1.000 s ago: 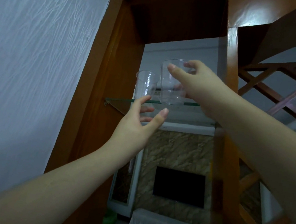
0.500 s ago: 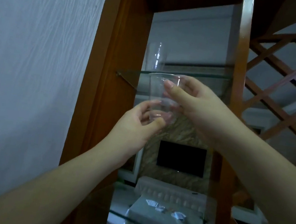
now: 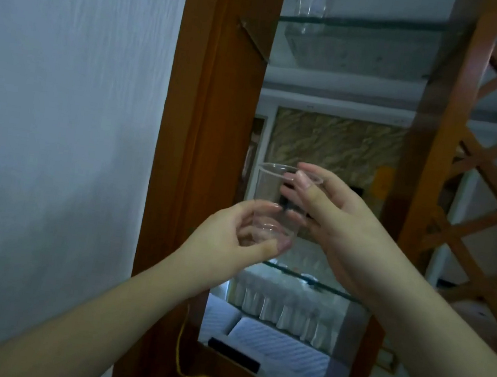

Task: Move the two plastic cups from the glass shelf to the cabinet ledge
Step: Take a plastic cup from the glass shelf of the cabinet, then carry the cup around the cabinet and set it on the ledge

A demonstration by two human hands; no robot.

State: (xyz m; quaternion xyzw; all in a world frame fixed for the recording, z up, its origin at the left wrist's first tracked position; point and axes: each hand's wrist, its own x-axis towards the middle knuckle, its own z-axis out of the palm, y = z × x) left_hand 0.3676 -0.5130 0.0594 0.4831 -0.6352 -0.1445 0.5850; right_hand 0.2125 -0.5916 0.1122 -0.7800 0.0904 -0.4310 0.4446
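Both hands hold one clear plastic cup [image 3: 269, 191] upright in front of the cabinet opening. My right hand [image 3: 329, 211] pinches its rim and side from the right. My left hand [image 3: 234, 237] grips its base from below left. The second clear cup [image 3: 312, 3] still stands on the upper glass shelf [image 3: 372, 27] at the top of the view, its rim cut off by the frame. The wooden cabinet ledge [image 3: 235, 373] lies low in the opening, below my forearms.
A wooden cabinet post [image 3: 201, 150] stands left of the opening, with a white textured wall [image 3: 58, 131] beside it. A lower glass shelf [image 3: 308, 280] runs just under my hands. Wooden lattice [image 3: 493, 189] fills the right. A yellow cord [image 3: 182, 366] hangs near the ledge.
The cup has come down from the upper glass shelf to well below it, and my left hand has closed on its base. The view has tilted downward.
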